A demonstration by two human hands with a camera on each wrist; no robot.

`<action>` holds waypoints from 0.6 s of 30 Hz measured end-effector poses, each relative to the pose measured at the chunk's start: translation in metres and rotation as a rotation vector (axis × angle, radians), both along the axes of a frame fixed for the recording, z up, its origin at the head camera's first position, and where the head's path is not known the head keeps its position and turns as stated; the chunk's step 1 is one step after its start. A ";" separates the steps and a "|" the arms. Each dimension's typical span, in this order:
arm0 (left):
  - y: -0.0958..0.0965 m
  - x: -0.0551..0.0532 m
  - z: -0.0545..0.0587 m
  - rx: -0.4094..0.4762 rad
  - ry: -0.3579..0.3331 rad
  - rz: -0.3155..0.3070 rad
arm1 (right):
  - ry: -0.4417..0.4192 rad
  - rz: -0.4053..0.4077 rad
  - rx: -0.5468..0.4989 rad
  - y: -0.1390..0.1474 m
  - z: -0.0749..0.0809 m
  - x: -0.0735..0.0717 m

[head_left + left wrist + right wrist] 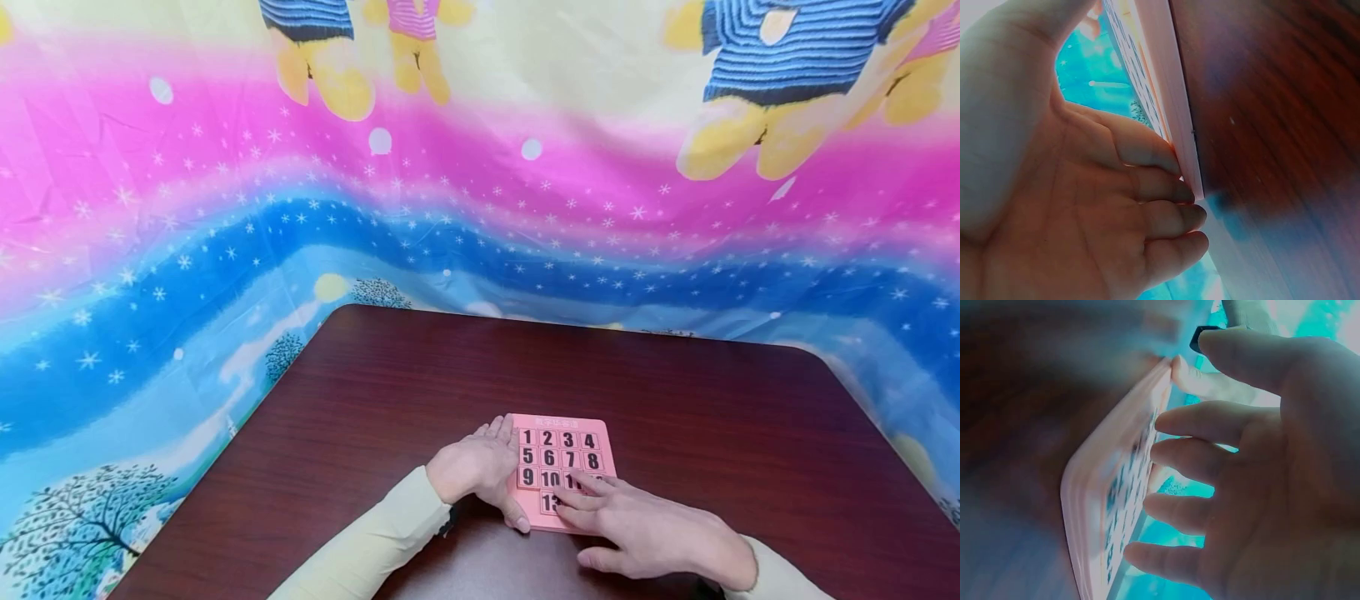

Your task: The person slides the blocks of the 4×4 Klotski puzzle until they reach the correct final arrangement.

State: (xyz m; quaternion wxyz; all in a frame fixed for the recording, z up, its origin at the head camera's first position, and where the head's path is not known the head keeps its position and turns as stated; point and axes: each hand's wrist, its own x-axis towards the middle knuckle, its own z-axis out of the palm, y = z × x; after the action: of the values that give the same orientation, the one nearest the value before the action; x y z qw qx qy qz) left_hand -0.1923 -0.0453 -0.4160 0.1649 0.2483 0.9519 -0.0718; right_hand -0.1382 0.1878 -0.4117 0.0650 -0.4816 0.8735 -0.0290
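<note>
A pink sliding number puzzle (608,454) lies flat on the table, its black-numbered tiles facing up. Along its left side rests my left hand (480,467), with the thumb by the near left corner. In the left wrist view, nearly straight fingertips (1175,164) touch the puzzle's side edge (1179,94). My right hand (645,521) reaches over the lower right tiles, its extended fingers (1179,419) touching the tile face. The tile marked 13 (550,503) shows beside those fingertips, with a gap to its left. The right fingers hide several lower right tiles.
The dark brown wooden table (420,367) has rounded far corners. Behind and around it hangs a colourful printed cloth (480,192) with bears, snowflakes and trees. Pale sleeves (375,533) cover both forearms.
</note>
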 end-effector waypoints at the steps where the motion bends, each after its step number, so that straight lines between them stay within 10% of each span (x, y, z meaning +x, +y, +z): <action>1: 0.000 0.000 0.000 -0.003 0.002 -0.002 | 0.001 0.010 -0.001 0.000 -0.001 0.000; 18: 0.000 0.000 0.000 0.008 -0.005 0.005 | 0.075 0.084 -0.013 -0.002 -0.006 -0.001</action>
State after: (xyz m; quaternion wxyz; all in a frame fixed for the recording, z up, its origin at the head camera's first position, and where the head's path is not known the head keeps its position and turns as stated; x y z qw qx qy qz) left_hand -0.1923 -0.0455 -0.4156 0.1667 0.2468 0.9523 -0.0671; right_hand -0.1393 0.1857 -0.4181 0.0304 -0.5189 0.8542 -0.0137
